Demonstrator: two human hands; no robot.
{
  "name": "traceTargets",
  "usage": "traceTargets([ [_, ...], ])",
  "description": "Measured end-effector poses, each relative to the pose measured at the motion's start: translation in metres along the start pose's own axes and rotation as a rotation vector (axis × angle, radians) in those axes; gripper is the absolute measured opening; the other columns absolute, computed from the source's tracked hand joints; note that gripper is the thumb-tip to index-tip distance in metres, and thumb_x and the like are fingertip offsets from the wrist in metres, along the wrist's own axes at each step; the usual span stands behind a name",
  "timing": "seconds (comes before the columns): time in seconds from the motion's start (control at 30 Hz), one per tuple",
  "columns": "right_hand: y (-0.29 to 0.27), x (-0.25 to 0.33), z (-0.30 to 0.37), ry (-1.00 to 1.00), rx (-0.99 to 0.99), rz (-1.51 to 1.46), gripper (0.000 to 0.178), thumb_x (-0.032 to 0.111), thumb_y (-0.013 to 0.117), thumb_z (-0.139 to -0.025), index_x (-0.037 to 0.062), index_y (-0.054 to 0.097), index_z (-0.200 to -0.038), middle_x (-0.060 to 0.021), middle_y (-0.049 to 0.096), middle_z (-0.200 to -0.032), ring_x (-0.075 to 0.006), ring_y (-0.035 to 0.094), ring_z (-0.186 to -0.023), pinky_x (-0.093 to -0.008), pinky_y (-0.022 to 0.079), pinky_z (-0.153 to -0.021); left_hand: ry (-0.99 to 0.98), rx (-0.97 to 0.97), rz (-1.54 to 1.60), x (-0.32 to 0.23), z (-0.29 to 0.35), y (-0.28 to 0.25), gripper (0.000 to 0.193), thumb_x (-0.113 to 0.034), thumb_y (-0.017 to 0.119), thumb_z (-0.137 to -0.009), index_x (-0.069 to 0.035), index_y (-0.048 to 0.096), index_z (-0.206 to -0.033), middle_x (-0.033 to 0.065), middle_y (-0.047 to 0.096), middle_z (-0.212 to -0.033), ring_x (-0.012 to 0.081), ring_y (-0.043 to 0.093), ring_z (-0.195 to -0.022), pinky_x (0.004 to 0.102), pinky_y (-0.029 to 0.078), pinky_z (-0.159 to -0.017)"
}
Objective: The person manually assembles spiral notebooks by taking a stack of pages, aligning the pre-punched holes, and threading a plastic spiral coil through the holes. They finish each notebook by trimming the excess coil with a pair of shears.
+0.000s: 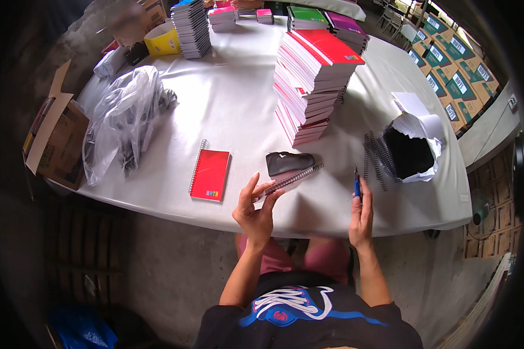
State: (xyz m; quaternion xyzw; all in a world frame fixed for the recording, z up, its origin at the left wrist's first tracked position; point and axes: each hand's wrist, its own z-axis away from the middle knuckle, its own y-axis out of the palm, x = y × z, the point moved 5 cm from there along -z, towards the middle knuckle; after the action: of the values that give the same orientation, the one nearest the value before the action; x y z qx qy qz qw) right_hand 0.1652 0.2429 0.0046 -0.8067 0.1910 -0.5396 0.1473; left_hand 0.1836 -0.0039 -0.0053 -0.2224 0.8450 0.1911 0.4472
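Between the fingers and thumb of my left hand (256, 212) is a spiral notebook (289, 180), held nearly edge-on so its dark coil faces up. Its cover is mostly hidden. My right hand (362, 218) is closed around blue-handled pliers (357, 187), whose tips point away from me. Just behind the held notebook lies a black pouch (288, 161). To the left, a red spiral notebook (211, 174) rests flat, its coil along the left edge. Loose black binding coils (376, 152) lie to the right of the pliers, beside a torn white paper wrapping (428, 125) with black contents.
A tall stack of red-covered notebooks (317, 75) rises beyond my hands. Farther back stand more notebook stacks (191, 32). At left are a clear plastic bag (122, 116) and an open cardboard box (58, 139). Boxes (457, 75) are piled beyond the white-covered table (244, 104).
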Motion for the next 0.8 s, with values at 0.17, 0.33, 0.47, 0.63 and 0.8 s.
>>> traceTargets([
  [0.17,0.022,0.105,-0.004,-0.273,0.244,0.292,0.040,0.028,0.061,-0.086,0.0212,0.057,-0.126,-0.0149,0.046,-0.117,-0.0316,0.045,-0.106,-0.0450,0.031,-0.097,0.053,0.000,-0.082,-0.020,-0.001,0.005,0.070,0.006,0.073,-0.074,0.000,0.038,-0.135,0.0107,0.069,-0.089,0.0123,0.060,-0.083,0.0272,0.049,-0.079],
  [0.33,0.034,0.109,0.001,-0.296,0.268,0.290,0.040,0.028,0.063,-0.084,0.0235,0.059,-0.124,-0.0163,0.044,-0.119,-0.0329,0.043,-0.110,-0.0490,0.028,-0.099,0.080,-0.015,-0.141,-0.031,0.001,0.006,0.075,0.008,0.072,-0.073,0.000,0.034,-0.137,0.0092,0.069,-0.088,0.0113,0.057,-0.081,0.0258,0.048,-0.077],
  [0.47,0.037,0.109,0.004,-0.272,0.334,0.280,0.036,0.028,0.061,-0.087,0.0236,0.060,-0.122,-0.0164,0.048,-0.112,-0.0311,0.048,-0.104,-0.0443,0.036,-0.093,0.144,-0.035,-0.114,-0.031,0.000,0.005,0.074,0.010,0.072,-0.072,0.001,0.036,-0.136,0.0093,0.069,-0.089,0.0123,0.058,-0.081,0.0264,0.050,-0.074],
  [0.63,0.050,0.074,0.012,0.397,0.729,-0.645,0.044,0.028,0.053,-0.094,0.0052,0.048,-0.131,-0.0134,0.058,-0.098,-0.0195,0.058,-0.083,-0.0306,0.048,-0.076,0.328,-0.026,-0.239,-0.026,0.007,0.006,0.071,0.011,0.072,-0.071,0.001,0.039,-0.132,0.0109,0.068,-0.090,0.0141,0.061,-0.079,0.0276,0.052,-0.069],
  [0.8,0.063,0.066,0.025,0.557,0.827,-0.781,0.045,0.031,0.045,-0.098,0.0067,0.043,-0.135,-0.0096,0.058,-0.102,-0.0137,0.056,-0.090,-0.0262,0.047,-0.077,0.325,-0.080,-0.240,-0.025,0.006,0.002,0.066,0.008,0.073,-0.073,0.000,0.042,-0.130,0.0102,0.068,-0.089,0.0135,0.061,-0.078,0.0252,0.049,-0.069],
])
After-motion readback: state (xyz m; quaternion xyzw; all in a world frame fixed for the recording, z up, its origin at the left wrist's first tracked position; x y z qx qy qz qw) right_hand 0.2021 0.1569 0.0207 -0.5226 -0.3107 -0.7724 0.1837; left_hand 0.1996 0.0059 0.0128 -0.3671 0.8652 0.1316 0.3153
